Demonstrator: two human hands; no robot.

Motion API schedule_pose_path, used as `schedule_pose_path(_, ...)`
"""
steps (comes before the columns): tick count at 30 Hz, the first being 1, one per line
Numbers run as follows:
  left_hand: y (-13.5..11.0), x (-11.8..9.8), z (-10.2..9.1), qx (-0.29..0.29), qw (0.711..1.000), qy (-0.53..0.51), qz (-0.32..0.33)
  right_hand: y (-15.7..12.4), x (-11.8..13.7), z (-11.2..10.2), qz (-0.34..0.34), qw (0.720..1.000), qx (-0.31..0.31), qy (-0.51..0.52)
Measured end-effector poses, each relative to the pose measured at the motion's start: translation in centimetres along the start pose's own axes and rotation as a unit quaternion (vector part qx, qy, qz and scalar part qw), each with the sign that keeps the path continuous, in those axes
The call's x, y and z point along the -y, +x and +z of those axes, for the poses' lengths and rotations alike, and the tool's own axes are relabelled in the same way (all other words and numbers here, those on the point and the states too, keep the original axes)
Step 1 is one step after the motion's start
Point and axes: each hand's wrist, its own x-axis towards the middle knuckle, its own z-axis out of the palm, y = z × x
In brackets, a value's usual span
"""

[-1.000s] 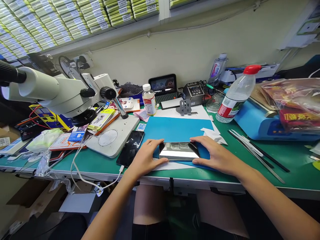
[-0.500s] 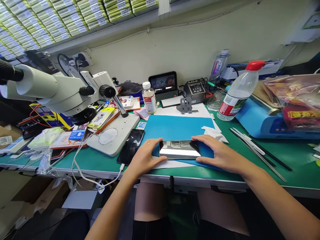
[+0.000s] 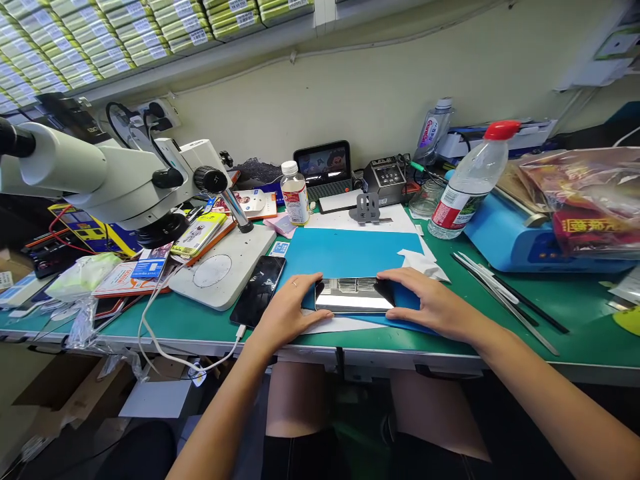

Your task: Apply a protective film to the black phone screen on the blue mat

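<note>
A glossy phone (image 3: 354, 297) lies flat on a blue mat (image 3: 350, 253) near the bench's front edge, its screen reflecting the shelves above. My left hand (image 3: 289, 310) grips its left end, fingers curled round the edge, a ring on one finger. My right hand (image 3: 429, 303) holds its right end, fingers bent over the top corner. Both hands rest on the mat. A second dark phone (image 3: 259, 299) lies just left of my left hand with a white cable plugged in.
A white stereo microscope (image 3: 115, 180) and its base plate (image 3: 220, 270) stand at left. Behind the mat are a small pill bottle (image 3: 295, 193), a small screen (image 3: 323, 163) and a soldering station (image 3: 387, 179). A water bottle (image 3: 465, 183), a blue machine (image 3: 525, 240) and metal tools (image 3: 500, 293) are at right.
Both hands stay on the ends of the phone; only the camera has shifted slightly, so the scene sits a little higher and left.
</note>
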Motion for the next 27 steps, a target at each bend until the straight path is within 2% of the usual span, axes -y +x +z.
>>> schedule_pose_path(5,0.1,-0.1,0.0,0.01,1.0,0.022,0.016,-0.1,0.3,0.0,-0.002,1.0,-0.001,0.002)
schedule_pose_path(7,0.0,-0.1,0.0,0.013,0.999,0.032,0.025,-0.3,0.6,-0.1,-0.012,0.999,-0.03,0.008)
schedule_pose_path(8,-0.1,-0.1,0.0,0.014,0.999,0.037,0.028,-0.4,0.8,-0.2,-0.015,0.998,-0.062,0.013)
schedule_pose_path(10,-0.2,-0.2,0.0,0.015,0.998,0.047,0.031,-0.5,0.8,-0.3,-0.005,0.986,-0.165,0.009)
schedule_pose_path(12,-0.3,-0.2,0.1,0.015,0.997,0.059,0.035,-0.5,0.3,-0.4,0.022,0.959,-0.28,-0.03)
schedule_pose_path(14,-0.3,-0.2,0.2,0.013,0.997,0.07,0.041,-0.4,-0.8,-0.2,0.057,0.939,-0.327,-0.09)
schedule_pose_path(17,-0.3,-0.1,0.3,0.007,0.996,0.078,0.049,-0.1,-2.7,0.2,0.097,0.946,-0.27,-0.15)
schedule_pose_path(21,-0.3,-0.1,0.4,0.003,0.997,0.059,0.042,0.1,-3.7,-0.4,0.091,0.954,-0.228,-0.17)
schedule_pose_path(24,-0.4,-0.1,0.4,-0.008,0.999,0.026,0.02,0.5,-1.7,-1.1,0.074,0.956,-0.22,-0.18)
schedule_pose_path(27,-0.4,0.1,0.4,-0.015,1.0,0.004,0.009,1.8,2.9,-0.3,0.016,0.971,-0.179,-0.158)
